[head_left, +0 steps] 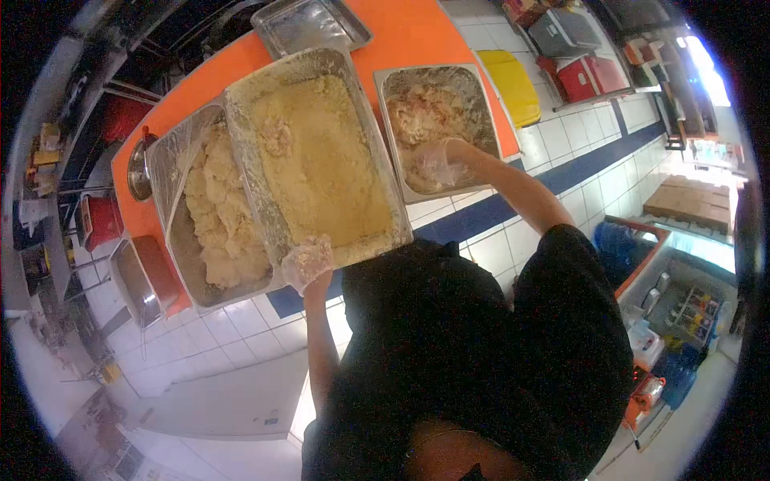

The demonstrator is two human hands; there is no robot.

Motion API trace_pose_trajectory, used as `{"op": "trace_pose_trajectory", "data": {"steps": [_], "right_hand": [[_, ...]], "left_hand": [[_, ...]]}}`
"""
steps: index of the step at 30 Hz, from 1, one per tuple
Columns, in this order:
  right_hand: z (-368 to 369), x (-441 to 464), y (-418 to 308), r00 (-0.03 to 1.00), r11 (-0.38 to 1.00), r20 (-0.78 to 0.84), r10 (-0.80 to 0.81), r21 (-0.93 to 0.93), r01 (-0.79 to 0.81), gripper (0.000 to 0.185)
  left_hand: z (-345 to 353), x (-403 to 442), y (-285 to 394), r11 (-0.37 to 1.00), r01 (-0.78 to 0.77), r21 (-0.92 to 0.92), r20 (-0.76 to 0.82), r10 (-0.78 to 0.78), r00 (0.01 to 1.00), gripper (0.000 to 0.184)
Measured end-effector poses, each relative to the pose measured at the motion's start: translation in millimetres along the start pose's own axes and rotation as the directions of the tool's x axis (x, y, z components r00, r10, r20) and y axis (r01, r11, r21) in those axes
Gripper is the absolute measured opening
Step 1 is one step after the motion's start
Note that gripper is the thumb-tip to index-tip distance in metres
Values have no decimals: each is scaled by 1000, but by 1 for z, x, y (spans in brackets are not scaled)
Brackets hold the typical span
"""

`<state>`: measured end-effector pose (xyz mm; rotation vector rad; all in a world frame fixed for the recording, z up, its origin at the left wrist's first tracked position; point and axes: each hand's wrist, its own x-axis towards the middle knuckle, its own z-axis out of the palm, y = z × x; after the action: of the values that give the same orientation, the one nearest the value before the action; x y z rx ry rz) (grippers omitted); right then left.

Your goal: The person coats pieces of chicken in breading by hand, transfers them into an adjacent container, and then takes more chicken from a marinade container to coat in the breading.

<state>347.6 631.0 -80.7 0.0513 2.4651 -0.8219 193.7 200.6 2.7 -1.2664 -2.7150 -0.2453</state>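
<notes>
On an orange table stand metal trays. My left hand, in a clear plastic glove coated with crumbs, is at the near edge of the middle tray, which holds yellow crumbs and one pinkish piece. What its fingers hold, if anything, is hidden. My right hand, also in a clear glove, reaches into the right tray of pale, pinkish raw pieces; its fingertips are hard to make out. Breaded pieces lie piled in the left tray, partly under clear plastic film.
An empty-looking metal tray sits at the table's far side. A metal bowl stands at the left edge. Beyond the right tray is a yellow lid or bin. Shelves with red and grey containers stand farther right.
</notes>
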Motion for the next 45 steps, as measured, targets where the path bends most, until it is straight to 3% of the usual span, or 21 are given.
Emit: {"op": "trace_pose_trajectory", "data": {"steps": [5,7,8,9,12,14,15,17,19,20,22,23,25,29,32,34,38,40,41,43,45], "right_hand": [[-25,-18,40,982,983,-168,-90,146,115,33],[-30,-16,69,929,995,-364,-67,-97,34,35],[-44,-20,62,859,914,-511,20,-338,-223,32],[-56,-35,56,858,914,-513,23,-337,-226,32],[-117,-75,-20,702,959,-672,236,45,-279,36],[-122,-63,-21,855,836,-433,284,-325,-442,31],[-112,-59,-31,855,836,-433,285,-324,-442,31],[-72,-47,-47,966,651,-252,-63,-744,-151,21],[-4,-12,-15,964,893,-111,240,-364,-264,20],[12,-7,-12,965,895,-111,238,-360,-262,20],[35,-4,-15,937,732,-168,-305,-670,119,21],[41,2,-15,937,735,-168,-307,-667,121,21],[46,14,-18,984,864,-108,-143,-498,71,23],[37,10,-18,996,924,-36,-80,-377,61,29],[17,-11,12,993,981,-16,-114,156,115,40],[7,-26,25,985,862,-46,-165,480,166,49],[-46,-45,0,980,980,-119,-158,100,170,50],[-87,-60,-55,929,929,-301,216,-228,-290,39],[-86,-59,-35,927,928,-304,222,-226,-296,39],[-93,-54,2,695,876,-718,-29,-353,-329,33],[-90,-49,3,726,879,-679,109,-276,-389,30]], "left_hand": [[4,-3,-3,1000,27,16,12,-27,1000,26],[0,-2,0,1000,-5,-12,-16,5,1000,23],[-6,1,2,1000,-8,-14,-15,8,1000,23],[-12,4,4,999,-13,-42,37,15,999,24],[-8,1,3,999,-34,-31,104,37,994,25],[-7,0,1,999,-49,15,120,47,992,26],[-10,3,2,998,-70,-10,71,70,995,21],[-7,3,3,995,-92,-32,17,93,996,17],[9,-8,-1,992,95,-80,-7,-96,995,21],[17,-13,-5,993,94,-76,-6,-95,995,21],[27,-21,-12,999,-47,-6,-184,45,982,24],[30,-23,-14,999,-47,-3,-179,45,983,24],[35,-22,-16,999,-25,-23,-154,21,988,25],[24,-19,-11,996,-13,-89,-150,0,989,23],[12,-12,-4,991,10,-133,-131,-28,991,25],[6,-7,-1,997,72,-13,-3,-72,997,28],[6,-3,-3,998,43,-37,1,-43,999,32],[7,-4,-4,998,12,-61,-33,-14,999,31],[1,-1,-1,998,6,-64,-34,-8,999,31],[-10,3,4,996,-1,-85,-53,-4,999,26],[-8,4,2,997,-31,-65,-48,28,998,23]]}}
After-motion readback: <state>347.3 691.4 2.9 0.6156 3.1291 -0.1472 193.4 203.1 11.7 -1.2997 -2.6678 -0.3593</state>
